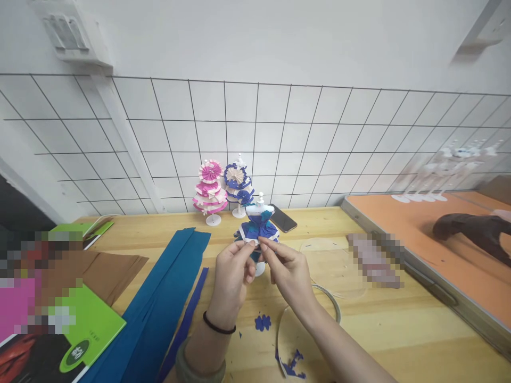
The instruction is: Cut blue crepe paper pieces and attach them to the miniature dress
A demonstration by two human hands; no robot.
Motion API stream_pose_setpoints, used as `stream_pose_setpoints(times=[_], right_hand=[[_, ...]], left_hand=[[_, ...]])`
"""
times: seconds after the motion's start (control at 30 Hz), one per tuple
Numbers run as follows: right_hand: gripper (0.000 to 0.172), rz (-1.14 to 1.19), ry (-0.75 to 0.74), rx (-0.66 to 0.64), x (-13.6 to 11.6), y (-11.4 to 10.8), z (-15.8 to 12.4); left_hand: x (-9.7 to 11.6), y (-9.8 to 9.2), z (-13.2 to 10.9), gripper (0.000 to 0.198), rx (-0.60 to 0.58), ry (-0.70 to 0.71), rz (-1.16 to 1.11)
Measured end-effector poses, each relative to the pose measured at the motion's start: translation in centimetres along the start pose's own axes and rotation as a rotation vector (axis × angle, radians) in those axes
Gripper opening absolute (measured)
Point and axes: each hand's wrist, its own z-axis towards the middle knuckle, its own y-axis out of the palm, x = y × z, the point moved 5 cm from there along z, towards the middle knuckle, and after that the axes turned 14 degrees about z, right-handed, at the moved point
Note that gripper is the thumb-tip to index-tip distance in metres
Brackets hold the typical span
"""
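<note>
A small white dress form (260, 200) stands upright on the wooden table, wearing a blue crepe-paper dress (252, 230) with white trim and teal bits at the chest. My left hand (233, 271) is closed in a pinch at the front of the skirt, thumb against fingertip. Close beside it, my right hand (288, 268) pinches at the same spot. Both sets of fingertips nearly meet at the white-edged hem and cover part of it. Below my hands lie blue paper flower cut-outs (262, 322) and a roll of clear tape (278, 340) with blue scraps near it.
Two finished-looking paper dresses, one pink (210, 192) and one blue and cream (238, 183), stand behind. A phone (283, 219) lies near. Teal paper strips (159, 298) and brown paper (99, 268) spread left. An orange board (403, 223) holds white stands on the right.
</note>
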Motion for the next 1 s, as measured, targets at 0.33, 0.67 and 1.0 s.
stream_pose_setpoints(times=[0.33,0.67,1.0], right_hand=[[0.028,-0.093,-0.132,-0.056,-0.5,0.3,-0.4],[0.032,-0.341,-0.316,-0.113,-0.4,0.6,-0.8],[0.033,-0.160,-0.175,-0.105,0.1,0.6,-1.1]], left_hand=[[0.1,0.1,-0.1,0.019,0.007,-0.015,-0.027],[-0.3,0.1,0.0,0.021,-0.016,-0.009,-0.093],[0.1,0.2,-0.1,0.017,0.008,0.058,-0.081]])
